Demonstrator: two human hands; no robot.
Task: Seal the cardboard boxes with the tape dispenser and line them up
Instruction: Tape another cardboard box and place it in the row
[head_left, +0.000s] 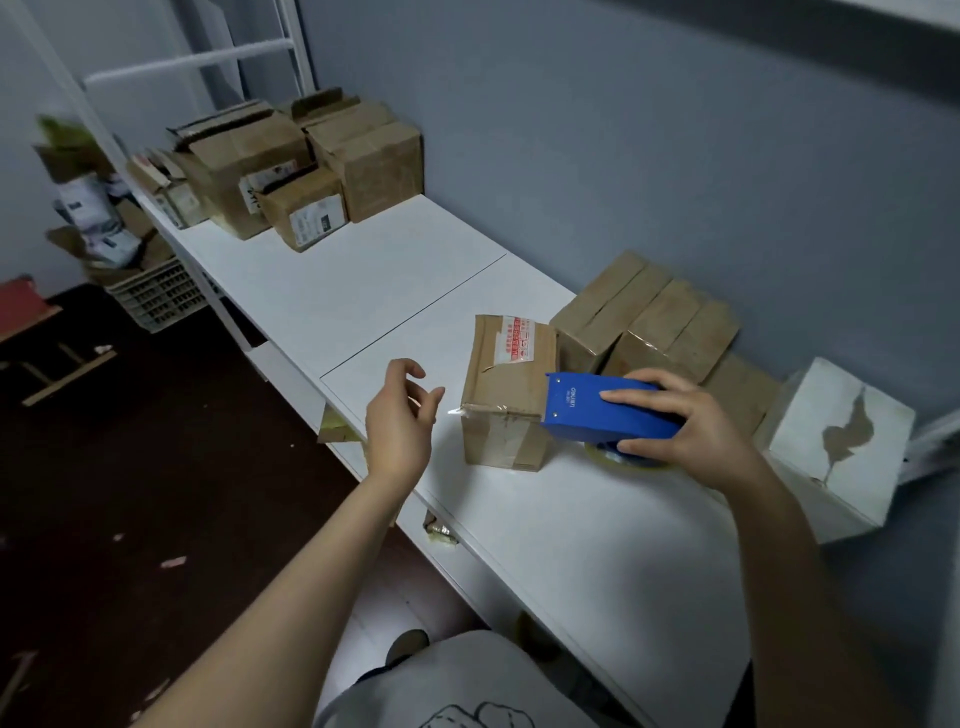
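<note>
A small cardboard box (506, 387) stands on the white shelf (363, 291), with a red-printed label on top and clear tape along its near top edge. My right hand (685, 426) grips the blue tape dispenser (602, 410), whose front end sits at the box's near right corner. A short tail of tape sticks out at the box's left corner. My left hand (402, 415) hovers just left of the box, fingers loosely curled, holding nothing. Two taped brown boxes (649, 317) stand side by side against the wall behind it.
A pile of several worn cardboard boxes (296, 166) sits at the far end of the shelf. A white box with torn paper (841, 436) stands at the right. Left of the shelf, a plastic crate (156, 296) holds packaging. The blue wall (623, 156) runs behind.
</note>
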